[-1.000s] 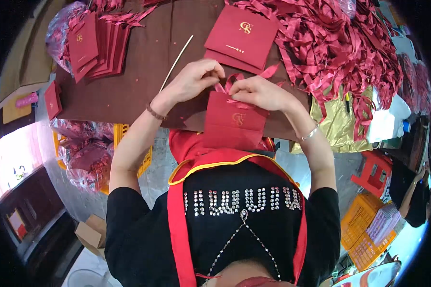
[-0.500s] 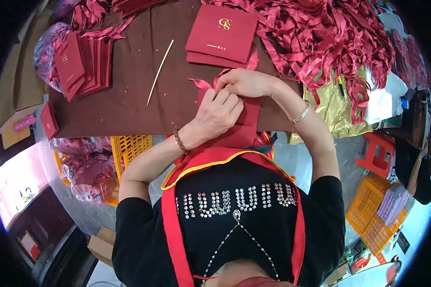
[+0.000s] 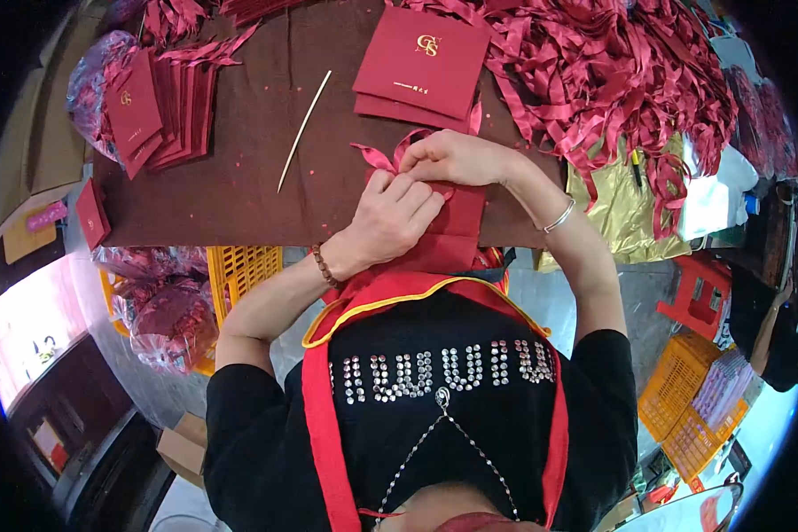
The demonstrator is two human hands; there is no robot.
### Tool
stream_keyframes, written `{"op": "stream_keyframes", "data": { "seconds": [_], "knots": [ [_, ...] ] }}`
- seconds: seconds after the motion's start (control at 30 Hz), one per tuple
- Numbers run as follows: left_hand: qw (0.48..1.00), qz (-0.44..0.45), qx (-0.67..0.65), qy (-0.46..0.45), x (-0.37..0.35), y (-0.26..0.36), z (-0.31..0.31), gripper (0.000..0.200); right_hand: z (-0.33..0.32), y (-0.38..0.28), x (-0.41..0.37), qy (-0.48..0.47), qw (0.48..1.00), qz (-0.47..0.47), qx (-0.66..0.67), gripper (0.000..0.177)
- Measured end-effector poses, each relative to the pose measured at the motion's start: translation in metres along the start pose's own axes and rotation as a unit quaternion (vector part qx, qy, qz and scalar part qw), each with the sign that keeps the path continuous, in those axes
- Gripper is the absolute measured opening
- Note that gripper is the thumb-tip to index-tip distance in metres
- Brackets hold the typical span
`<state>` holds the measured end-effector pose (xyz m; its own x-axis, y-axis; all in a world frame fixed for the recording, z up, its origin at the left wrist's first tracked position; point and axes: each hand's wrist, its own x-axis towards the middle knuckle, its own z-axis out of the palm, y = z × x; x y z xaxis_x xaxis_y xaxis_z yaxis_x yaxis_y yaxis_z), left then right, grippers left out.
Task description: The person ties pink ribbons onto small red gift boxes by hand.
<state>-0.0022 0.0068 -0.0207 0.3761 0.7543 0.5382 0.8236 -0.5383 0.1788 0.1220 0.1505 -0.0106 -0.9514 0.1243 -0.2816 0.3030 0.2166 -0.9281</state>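
A dark red paper bag [image 3: 459, 217] lies at the table's front edge, close against my apron. My left hand [image 3: 395, 213], with a beaded bracelet at the wrist, rests over the bag with its fingers curled and pinched together. My right hand [image 3: 448, 160], a silver bangle on its wrist, meets it from the right, thumb and fingers closed. A red ribbon [image 3: 374, 158] sticks out beside the fingertips and loops behind them; both hands grip it at the bag's top end. My fingers partly hide where ribbon and bag meet.
Red bags with gold lettering [image 3: 423, 64] lie just beyond my hands. A thin pale stick [image 3: 304, 131] is left of them. More red bags [image 3: 137, 111] stand at the left. A heap of red ribbons [image 3: 594, 71] and gold wrapping [image 3: 614, 208] cover the right side.
The whole view has shifted slightly. My left hand's fingers have moved a little around the ribbon, while both hands stay together at the bag's top end.
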Motion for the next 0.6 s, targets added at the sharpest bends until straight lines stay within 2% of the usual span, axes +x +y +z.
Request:
{"op": "stream_keyframes", "data": {
  "seconds": [0.07, 0.17, 0.2, 0.27, 0.3, 0.37, 0.4, 0.47, 0.53, 0.6],
  "knots": [
    [0.999, -0.024, -0.036, 0.004, -0.002, -0.003, -0.003, 0.013, 0.0, 0.002, -0.001, 0.008, 1.0, 0.008, 0.003, 0.023],
    [0.984, -0.171, -0.036, 0.037, 0.002, -0.028, -0.013, 0.018, -0.001, 0.008, -0.005, 0.009, 1.0, 0.017, 0.013, 0.022],
    [0.962, -0.271, -0.036, 0.004, -0.002, -0.039, -0.015, 0.018, -0.001, 0.009, -0.006, 0.006, 1.0, 0.019, 0.017, 0.02],
    [0.886, -0.414, -0.207, -0.001, -0.006, -0.059, -0.017, 0.025, -0.001, 0.005, -0.008, -0.003, 0.998, 0.013, 0.055, 0.02],
    [0.886, -0.416, -0.206, 0.001, -0.007, -0.066, -0.018, 0.025, -0.001, 0.005, -0.008, -0.012, 0.997, 0.022, 0.077, 0.02],
    [0.86, -0.391, -0.32, -0.076, -0.01, -0.077, -0.021, 0.031, 0.0, 0.004, -0.007, -0.024, 0.994, 0.031, 0.098, 0.02],
    [0.86, -0.393, -0.318, -0.074, -0.01, -0.082, -0.021, 0.031, 0.001, 0.006, -0.006, -0.038, 0.989, 0.04, 0.136, 0.02],
    [0.857, -0.364, -0.333, -0.148, -0.012, -0.087, -0.022, 0.033, 0.003, 0.01, -0.005, -0.055, 0.982, 0.049, 0.171, 0.02],
    [0.874, -0.349, -0.312, -0.131, -0.009, -0.086, -0.023, 0.031, 0.004, 0.011, -0.004, -0.046, 0.985, 0.014, 0.166, 0.026],
    [0.93, -0.243, -0.213, -0.177, -0.007, -0.085, -0.024, 0.024, 0.007, 0.006, -0.006, -0.045, 0.982, 0.013, 0.184, 0.029]
  ]
}}
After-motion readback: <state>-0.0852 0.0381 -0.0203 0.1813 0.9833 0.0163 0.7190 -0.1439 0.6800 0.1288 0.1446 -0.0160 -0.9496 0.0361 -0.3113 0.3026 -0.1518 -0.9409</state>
